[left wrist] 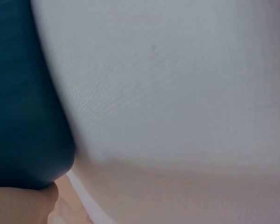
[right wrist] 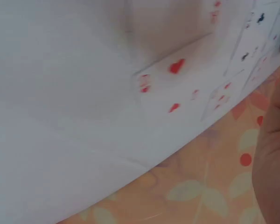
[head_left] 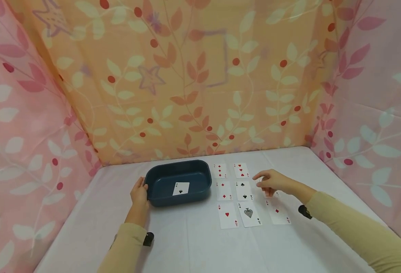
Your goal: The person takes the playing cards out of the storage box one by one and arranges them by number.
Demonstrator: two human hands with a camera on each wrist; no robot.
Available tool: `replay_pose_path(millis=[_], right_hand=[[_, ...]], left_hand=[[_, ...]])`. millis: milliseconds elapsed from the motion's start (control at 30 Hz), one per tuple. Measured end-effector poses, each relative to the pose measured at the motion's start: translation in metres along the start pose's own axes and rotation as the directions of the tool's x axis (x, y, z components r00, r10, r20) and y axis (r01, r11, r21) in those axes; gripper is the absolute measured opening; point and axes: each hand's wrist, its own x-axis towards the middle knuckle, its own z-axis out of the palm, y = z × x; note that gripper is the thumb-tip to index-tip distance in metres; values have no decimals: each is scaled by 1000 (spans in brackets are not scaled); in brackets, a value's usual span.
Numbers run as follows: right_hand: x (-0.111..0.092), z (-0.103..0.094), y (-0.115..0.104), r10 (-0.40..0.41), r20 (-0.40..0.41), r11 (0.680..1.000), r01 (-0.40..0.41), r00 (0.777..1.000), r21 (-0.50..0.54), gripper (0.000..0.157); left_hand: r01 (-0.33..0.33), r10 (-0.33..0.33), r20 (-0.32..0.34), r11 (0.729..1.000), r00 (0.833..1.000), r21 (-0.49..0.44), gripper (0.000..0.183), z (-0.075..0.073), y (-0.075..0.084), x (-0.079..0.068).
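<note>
My left hand (head_left: 139, 193) grips the left end of a dark blue tray (head_left: 205, 195), fingers over its rim. The tray's wall (left wrist: 23, 102) also shows in the left wrist view. A club playing card (head_left: 184, 186) lies inside the tray. My right hand (head_left: 272, 181) hovers over the right column of laid-out cards, index finger and thumb apart. It partly hides the cards under it. A heart card (right wrist: 175, 84) shows in the right wrist view, blurred, beside the palm. Nearest to me lie the ace of hearts (head_left: 227, 216), ace of spades (head_left: 249, 213) and ace of diamonds (head_left: 277, 212).
Behind the aces are the two of diamonds (head_left: 223, 190) and two of clubs (head_left: 244, 190). Farther back are the three of diamonds (head_left: 220, 171) and three of hearts (head_left: 241, 170). A white cloth (head_left: 187, 246) covers the table, with patterned curtains (head_left: 193, 113) around it.
</note>
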Motion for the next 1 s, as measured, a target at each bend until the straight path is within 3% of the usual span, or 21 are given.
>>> replay_pose_path(millis=[233,400,767,900,1000], right_hand=[[44,35,-56,-144,28,984,141,989,112,33],[65,58,-81,-210,30,967,203,977,156,32],[107,112,-96,-282,-24,927,278,959,251,40],[115,133,-102,-259,-21,936,256,966,243,50],[121,145,-109,-218,1,964,215,976,157,58]], left_hand=[[-5,5,-1,1000,1000,6,55,-3,-2,0],[-10,10,3,1000,1000,1,55,-1,-4,3],[-20,20,-25,1000,999,-7,54,2,-4,4],[-18,18,-15,1000,1000,5,54,1,-5,3],[-25,25,-6,1000,1000,14,54,0,-5,4]])
